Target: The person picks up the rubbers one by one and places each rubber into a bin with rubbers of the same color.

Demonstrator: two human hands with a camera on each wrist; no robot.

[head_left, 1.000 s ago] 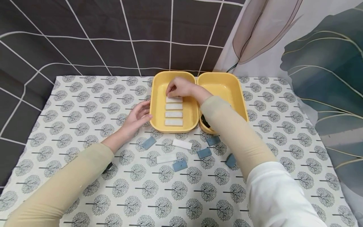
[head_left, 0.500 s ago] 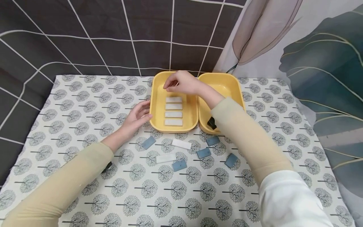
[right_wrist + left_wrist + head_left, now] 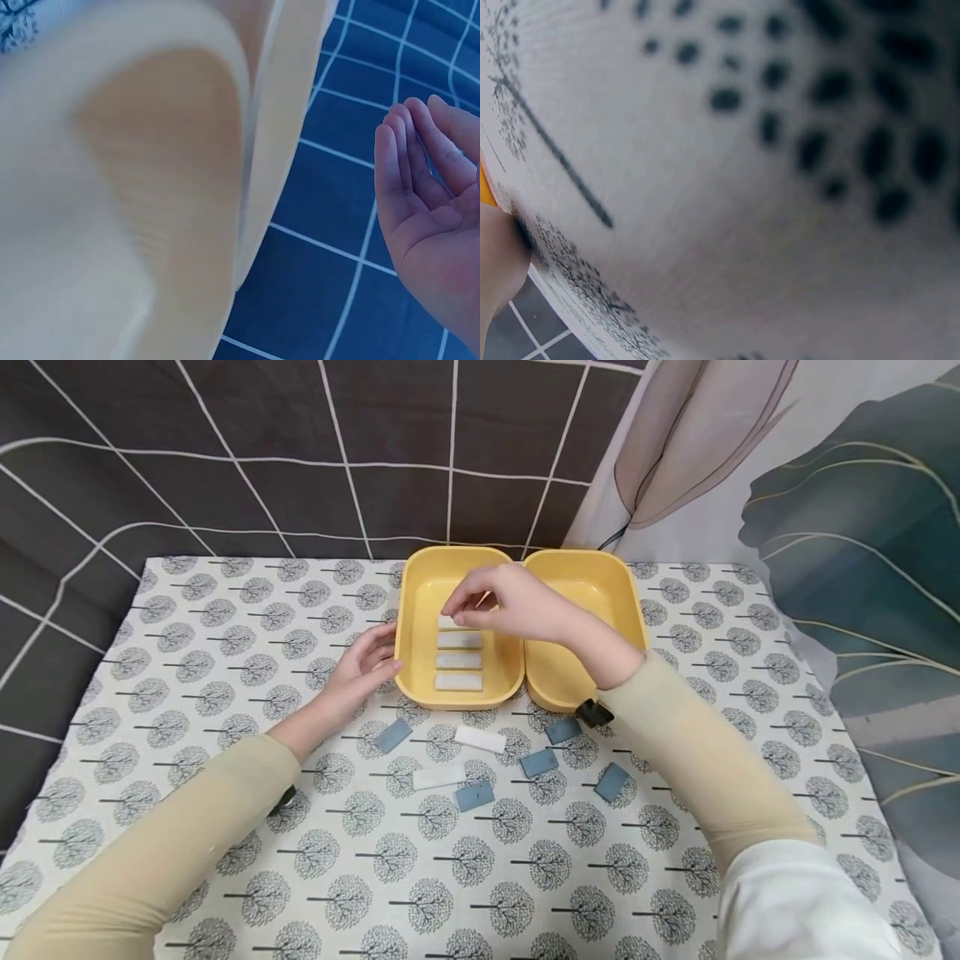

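In the head view, several white blocks (image 3: pixel 458 681) lie in a column inside the left yellow box (image 3: pixel 416 689). My right hand (image 3: pixel 517 602) hovers over that box, its fingers partly covering the farthest block (image 3: pixel 450 623). The right wrist view shows the same hand (image 3: pixel 435 195) with loosely bent fingers and nothing between them. My left hand (image 3: pixel 363 668) touches the outer left side of the box, with the thumb near its rim. Two more white blocks (image 3: pixel 480 740) and several blue-grey blocks (image 3: pixel 539 764) lie scattered on the cloth in front.
A second yellow box (image 3: pixel 630 602) stands right beside the first. A tree-print cloth (image 3: pixel 450 893) covers the table. Behind the table hangs a dark gridded cloth (image 3: pixel 262 427), with a patterned curtain (image 3: pixel 847 568) on the right.
My right hand has drawn back to the right from the farthest white block, after rising a little from it. The left hand stays at the box's side.
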